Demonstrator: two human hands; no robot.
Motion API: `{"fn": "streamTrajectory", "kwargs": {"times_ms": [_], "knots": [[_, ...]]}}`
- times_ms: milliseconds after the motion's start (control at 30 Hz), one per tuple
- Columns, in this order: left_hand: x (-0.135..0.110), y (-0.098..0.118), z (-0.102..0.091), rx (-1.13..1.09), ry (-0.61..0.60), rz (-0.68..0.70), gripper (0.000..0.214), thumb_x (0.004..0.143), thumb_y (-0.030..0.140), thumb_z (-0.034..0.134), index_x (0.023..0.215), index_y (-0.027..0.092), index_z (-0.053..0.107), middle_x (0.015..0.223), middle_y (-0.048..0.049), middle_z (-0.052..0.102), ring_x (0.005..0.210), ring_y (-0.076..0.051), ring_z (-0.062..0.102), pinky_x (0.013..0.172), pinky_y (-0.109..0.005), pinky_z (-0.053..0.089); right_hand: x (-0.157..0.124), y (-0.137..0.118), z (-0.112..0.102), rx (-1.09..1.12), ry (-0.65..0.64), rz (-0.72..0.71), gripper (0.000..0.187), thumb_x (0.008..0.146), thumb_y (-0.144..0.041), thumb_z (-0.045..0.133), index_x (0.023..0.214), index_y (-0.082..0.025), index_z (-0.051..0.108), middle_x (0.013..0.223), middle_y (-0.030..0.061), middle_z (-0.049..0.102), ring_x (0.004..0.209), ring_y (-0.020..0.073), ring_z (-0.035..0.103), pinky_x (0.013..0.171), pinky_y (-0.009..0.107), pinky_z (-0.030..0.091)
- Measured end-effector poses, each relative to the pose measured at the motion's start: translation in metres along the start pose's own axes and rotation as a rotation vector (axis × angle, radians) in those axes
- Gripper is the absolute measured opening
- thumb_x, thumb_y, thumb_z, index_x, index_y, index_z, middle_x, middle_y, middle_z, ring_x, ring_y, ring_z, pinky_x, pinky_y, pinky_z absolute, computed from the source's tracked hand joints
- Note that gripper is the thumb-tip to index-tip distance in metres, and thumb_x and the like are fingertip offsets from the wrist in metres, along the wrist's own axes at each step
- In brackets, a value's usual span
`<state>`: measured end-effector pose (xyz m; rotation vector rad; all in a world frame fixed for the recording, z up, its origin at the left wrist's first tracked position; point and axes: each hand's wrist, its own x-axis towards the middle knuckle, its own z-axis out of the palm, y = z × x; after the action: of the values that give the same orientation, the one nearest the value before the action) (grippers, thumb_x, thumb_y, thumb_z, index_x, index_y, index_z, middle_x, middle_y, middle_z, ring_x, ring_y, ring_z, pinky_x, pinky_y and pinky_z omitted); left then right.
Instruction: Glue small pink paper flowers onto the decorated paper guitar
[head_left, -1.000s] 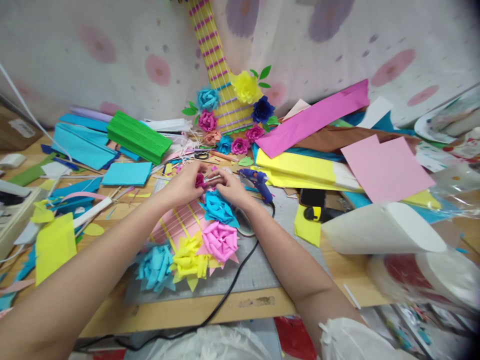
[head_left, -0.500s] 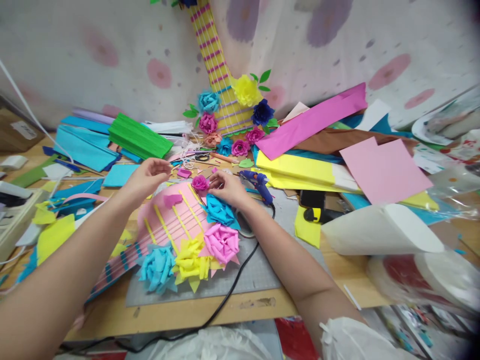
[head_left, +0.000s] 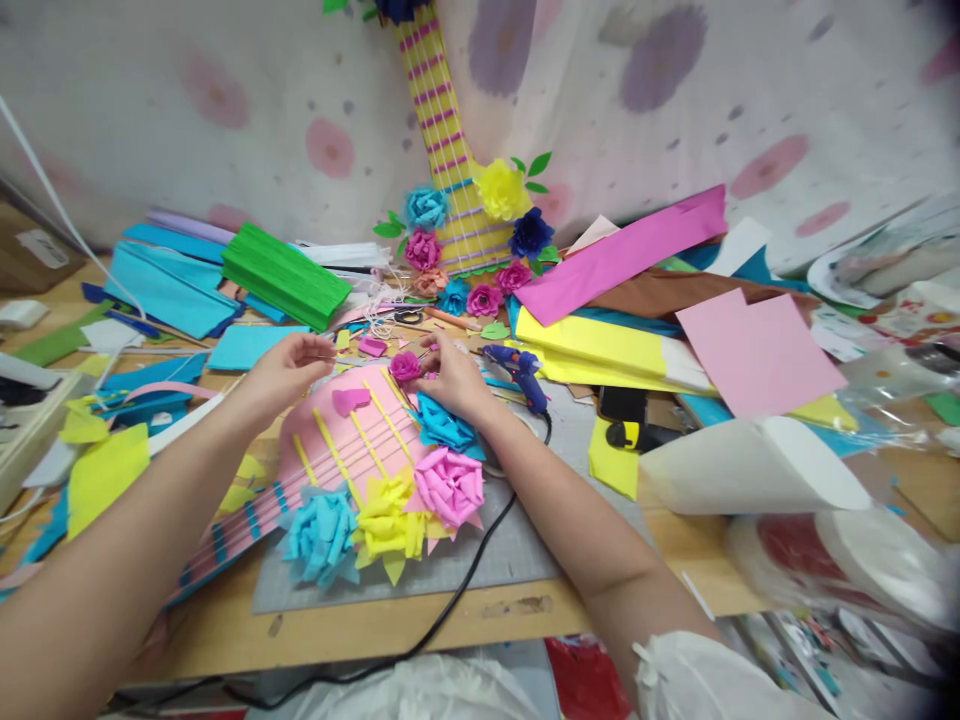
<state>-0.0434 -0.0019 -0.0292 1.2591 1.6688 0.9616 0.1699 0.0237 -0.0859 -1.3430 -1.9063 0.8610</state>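
A pink paper guitar (head_left: pixel 341 440) with yellow strings lies flat on a grey cutting mat (head_left: pixel 480 555). Blue, yellow and pink paper flowers (head_left: pixel 448 484) sit along its lower edge. My right hand (head_left: pixel 454 378) pinches a small magenta paper flower (head_left: pixel 406 366) against the guitar's top edge, just above a teal flower (head_left: pixel 444 424). My left hand (head_left: pixel 286 366) hovers to the left of the guitar, fingers curled together in a pinch; what they hold is too small to make out.
A blue glue gun (head_left: pixel 517 370) lies right of my right hand, its black cord (head_left: pixel 450 600) running over the mat and table edge. A yellow flowered paper guitar (head_left: pixel 450 170) leans on the wall. Green, blue, pink and yellow paper stacks surround the mat.
My left hand has let go of the magenta flower and moved left, uncovering the pink guitar. My right hand stays on the flower at the guitar's top edge.
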Motion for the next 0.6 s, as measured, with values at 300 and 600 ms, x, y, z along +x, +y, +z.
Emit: {"fn": "streamTrajectory", "kwargs": {"times_ms": [300,600], "knots": [[0.004,-0.009,-0.003,0.017,-0.007,0.034,0.032,0.050,0.032,0.071,0.075,0.020,0.055,0.078,0.0004,0.061,0.080,-0.018,0.059,0.080,-0.033,0.045,0.000,0.000,-0.004,-0.058,-0.012,-0.052,0.048,0.063,-0.015,0.072,0.103,-0.020,0.046,0.077,-0.0016,0.061,0.083,0.0193,0.062,0.077,0.032,0.043],[0.006,-0.016,-0.005,0.038,-0.021,0.029,0.033,0.049,0.035,0.072,0.075,0.020,0.056,0.079,-0.0011,0.062,0.081,-0.020,0.060,0.078,-0.033,0.046,0.002,0.001,-0.006,0.024,-0.023,-0.014,0.056,0.061,-0.017,0.073,0.107,-0.021,0.042,0.077,-0.0036,0.062,0.079,0.0173,0.063,0.076,0.031,0.045]]}}
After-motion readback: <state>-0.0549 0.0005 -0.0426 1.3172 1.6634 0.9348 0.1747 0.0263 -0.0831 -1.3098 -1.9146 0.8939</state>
